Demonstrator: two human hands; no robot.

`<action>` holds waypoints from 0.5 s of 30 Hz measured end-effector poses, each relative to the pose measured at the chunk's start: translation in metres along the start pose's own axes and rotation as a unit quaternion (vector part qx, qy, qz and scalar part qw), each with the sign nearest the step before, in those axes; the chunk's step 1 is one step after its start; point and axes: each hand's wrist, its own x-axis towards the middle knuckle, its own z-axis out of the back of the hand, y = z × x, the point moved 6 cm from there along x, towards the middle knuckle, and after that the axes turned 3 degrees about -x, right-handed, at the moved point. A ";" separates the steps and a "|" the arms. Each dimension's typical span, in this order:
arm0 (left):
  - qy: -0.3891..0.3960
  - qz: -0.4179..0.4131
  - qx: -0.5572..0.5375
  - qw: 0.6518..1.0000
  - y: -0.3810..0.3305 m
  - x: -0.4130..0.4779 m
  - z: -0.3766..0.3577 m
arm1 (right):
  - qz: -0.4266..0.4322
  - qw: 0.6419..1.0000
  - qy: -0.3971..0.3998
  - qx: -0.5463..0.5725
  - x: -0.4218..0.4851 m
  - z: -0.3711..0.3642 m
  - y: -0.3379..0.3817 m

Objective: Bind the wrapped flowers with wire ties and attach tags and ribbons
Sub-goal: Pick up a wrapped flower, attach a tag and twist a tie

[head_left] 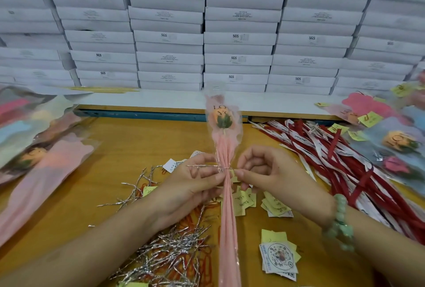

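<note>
A flower in a pink wrapper (224,148) stands upright in the middle of the view, an orange bloom with a green leaf at its top. My left hand (190,185) grips the gathered neck of the wrapper. A silver wire tie (207,166) runs across that neck, sticking out to the left. My right hand (264,171) pinches the tie's right end right next to the wrapper.
A heap of silver wire ties (170,256) and red paper clips lies near the front. Yellow tags (273,206) and QR cards (279,258) sit centre right. Red and white ribbons (340,155) spread on the right. Wrapped flowers lie at the left (39,158) and right (397,142). White boxes (239,38) stack behind.
</note>
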 end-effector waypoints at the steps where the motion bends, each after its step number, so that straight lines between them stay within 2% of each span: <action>1: 0.001 -0.003 -0.005 1.000 -0.001 0.000 -0.001 | 0.012 1.000 0.006 0.005 0.000 -0.001 0.001; 9: 0.002 -0.014 0.001 1.000 -0.003 -0.002 -0.002 | 0.080 0.996 0.019 0.018 -0.004 -0.002 0.008; 15: 0.007 -0.022 0.007 1.000 -0.005 -0.004 -0.005 | 0.047 0.995 0.060 0.065 -0.004 -0.009 0.006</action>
